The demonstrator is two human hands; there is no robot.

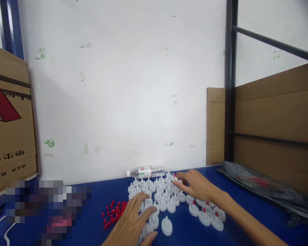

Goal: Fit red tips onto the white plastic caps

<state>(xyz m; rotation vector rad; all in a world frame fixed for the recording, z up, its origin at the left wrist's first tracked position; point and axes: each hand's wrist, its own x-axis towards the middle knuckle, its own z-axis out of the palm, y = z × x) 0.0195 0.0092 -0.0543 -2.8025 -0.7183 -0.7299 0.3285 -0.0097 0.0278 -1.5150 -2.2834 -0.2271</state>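
Several white plastic caps [162, 201] with nozzles stand in a cluster on the blue table [92, 218]. My left hand [133, 218] rests over the near caps, fingers spread and curved down onto them. My right hand [196, 186] reaches to the far right of the cluster, its fingertips pinched on a small red tip [174, 176] at a cap's nozzle. A few caps [207, 213] under my right forearm carry red tips. A pile of loose red tips [114, 212] lies left of the cluster.
A clear water bottle [146, 171] lies on its side behind the caps, against the white wall. Cardboard boxes stand at left [10, 130] and right [272, 126]. A black plastic bag [267, 191] lies on the right. A black metal post [230, 85] rises beside it.
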